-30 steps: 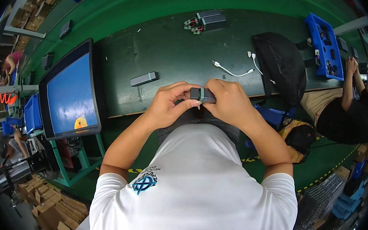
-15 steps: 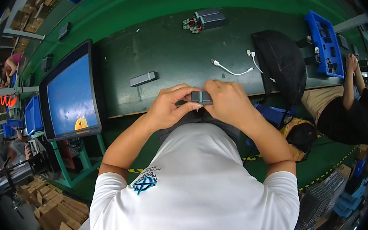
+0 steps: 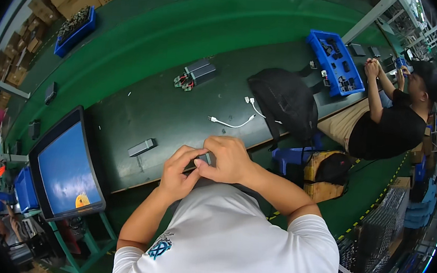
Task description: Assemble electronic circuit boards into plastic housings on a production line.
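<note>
Hands pinch a small gray part at the bench edge

Hands meet at the near edge of the dark bench [image 3: 142, 114]. The left hand [image 3: 178, 173] and right hand [image 3: 228, 160] both grasp a small gray part [image 3: 204, 159], fingers curled around it, so most of it is hidden. Left of the part lies a gray bar [image 3: 141, 147]. Beyond the part a white cable [image 3: 230, 123] lies loose, with a black bag [image 3: 285, 102] to its right. A blue-screened monitor [image 3: 67, 167] stands far left of the part.
</note>
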`<action>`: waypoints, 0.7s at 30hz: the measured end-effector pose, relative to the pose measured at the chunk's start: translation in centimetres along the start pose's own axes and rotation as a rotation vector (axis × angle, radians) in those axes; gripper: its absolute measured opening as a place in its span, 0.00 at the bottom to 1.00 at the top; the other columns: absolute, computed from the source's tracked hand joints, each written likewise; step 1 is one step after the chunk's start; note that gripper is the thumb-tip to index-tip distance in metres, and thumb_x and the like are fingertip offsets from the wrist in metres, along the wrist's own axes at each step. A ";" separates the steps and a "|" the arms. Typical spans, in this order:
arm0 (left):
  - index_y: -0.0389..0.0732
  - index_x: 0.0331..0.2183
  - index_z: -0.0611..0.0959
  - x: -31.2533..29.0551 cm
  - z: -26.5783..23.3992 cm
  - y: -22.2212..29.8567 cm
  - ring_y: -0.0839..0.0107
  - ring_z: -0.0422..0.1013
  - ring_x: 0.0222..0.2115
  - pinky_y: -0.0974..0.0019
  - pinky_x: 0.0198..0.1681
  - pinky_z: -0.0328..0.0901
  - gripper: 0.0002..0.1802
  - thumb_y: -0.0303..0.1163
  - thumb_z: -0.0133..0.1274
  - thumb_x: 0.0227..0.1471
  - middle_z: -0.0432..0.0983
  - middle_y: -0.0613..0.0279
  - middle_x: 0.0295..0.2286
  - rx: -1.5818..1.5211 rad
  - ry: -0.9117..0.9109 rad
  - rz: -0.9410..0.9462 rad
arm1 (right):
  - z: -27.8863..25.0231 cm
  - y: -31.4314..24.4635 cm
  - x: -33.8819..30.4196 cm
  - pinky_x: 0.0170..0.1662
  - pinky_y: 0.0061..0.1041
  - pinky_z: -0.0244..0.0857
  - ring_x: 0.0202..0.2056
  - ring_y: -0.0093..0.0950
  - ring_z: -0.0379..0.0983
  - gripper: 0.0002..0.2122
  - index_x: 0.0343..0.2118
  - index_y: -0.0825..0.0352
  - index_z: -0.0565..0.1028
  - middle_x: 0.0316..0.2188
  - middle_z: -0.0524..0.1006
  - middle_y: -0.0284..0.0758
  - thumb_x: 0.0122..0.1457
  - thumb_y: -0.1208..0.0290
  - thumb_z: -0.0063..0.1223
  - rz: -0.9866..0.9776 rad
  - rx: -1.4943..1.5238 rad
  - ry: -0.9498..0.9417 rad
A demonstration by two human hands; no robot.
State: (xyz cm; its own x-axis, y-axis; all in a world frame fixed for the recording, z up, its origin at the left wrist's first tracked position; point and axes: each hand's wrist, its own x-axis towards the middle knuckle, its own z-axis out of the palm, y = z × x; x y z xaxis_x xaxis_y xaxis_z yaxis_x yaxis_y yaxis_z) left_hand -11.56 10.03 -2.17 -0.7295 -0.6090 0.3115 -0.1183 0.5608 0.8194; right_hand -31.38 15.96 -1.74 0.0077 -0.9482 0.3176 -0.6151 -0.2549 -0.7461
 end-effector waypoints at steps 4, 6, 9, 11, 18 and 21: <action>0.32 0.64 0.70 -1.2 1.8 -1.5 0.62 0.68 0.58 0.60 0.62 0.62 0.30 0.38 0.51 0.67 0.70 0.53 0.57 -0.908 0.027 -0.218 | -0.4 -0.4 0.5 0.29 0.42 0.65 0.24 0.47 0.73 0.15 0.27 0.67 0.74 0.23 0.75 0.41 0.52 0.57 0.62 -0.029 0.071 0.066; 0.31 0.68 0.65 -2.5 3.3 -2.1 0.64 0.63 0.63 0.59 0.67 0.56 0.35 0.46 0.44 0.72 0.66 0.54 0.61 -1.187 0.061 -0.308 | -0.1 -0.9 0.7 0.30 0.41 0.65 0.24 0.46 0.73 0.14 0.27 0.66 0.75 0.23 0.75 0.40 0.51 0.58 0.61 -0.077 0.098 0.114; 0.35 0.68 0.59 -3.3 4.8 -1.7 0.58 0.60 0.67 0.51 0.70 0.56 0.52 0.72 0.32 0.66 0.63 0.52 0.63 -1.034 -0.011 -0.475 | 0.7 -1.1 0.9 0.30 0.40 0.67 0.26 0.42 0.75 0.17 0.26 0.63 0.75 0.23 0.75 0.38 0.52 0.52 0.61 -0.207 0.082 0.137; 0.35 0.68 0.59 -4.0 4.9 -1.6 0.58 0.60 0.67 0.51 0.70 0.56 0.51 0.71 0.32 0.67 0.62 0.52 0.64 -1.086 -0.021 -0.440 | 0.3 -2.0 1.0 0.30 0.39 0.65 0.25 0.41 0.75 0.17 0.25 0.63 0.75 0.23 0.75 0.38 0.52 0.52 0.61 -0.236 0.073 0.134; 0.37 0.65 0.63 -3.8 5.5 -0.2 0.61 0.64 0.63 0.55 0.68 0.59 0.42 0.65 0.29 0.71 0.66 0.54 0.60 -1.114 0.119 -0.352 | 0.3 -2.4 1.6 0.29 0.37 0.63 0.24 0.40 0.73 0.18 0.25 0.62 0.75 0.22 0.73 0.36 0.53 0.51 0.61 -0.287 0.045 0.125; 0.39 0.63 0.66 -3.5 5.3 0.6 0.64 0.67 0.60 0.57 0.65 0.62 0.38 0.62 0.27 0.73 0.68 0.55 0.57 -1.123 0.124 -0.378 | 1.1 -1.7 1.1 0.29 0.38 0.63 0.24 0.40 0.73 0.17 0.25 0.62 0.75 0.22 0.74 0.36 0.53 0.51 0.61 -0.268 0.078 0.160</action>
State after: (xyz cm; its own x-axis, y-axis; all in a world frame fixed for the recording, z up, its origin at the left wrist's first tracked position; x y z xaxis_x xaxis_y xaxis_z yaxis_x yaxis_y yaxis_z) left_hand -12.66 15.46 -5.31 -0.6977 -0.7149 -0.0465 0.3898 -0.4332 0.8127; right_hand -29.49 15.11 -0.80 0.0338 -0.8052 0.5921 -0.5457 -0.5112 -0.6640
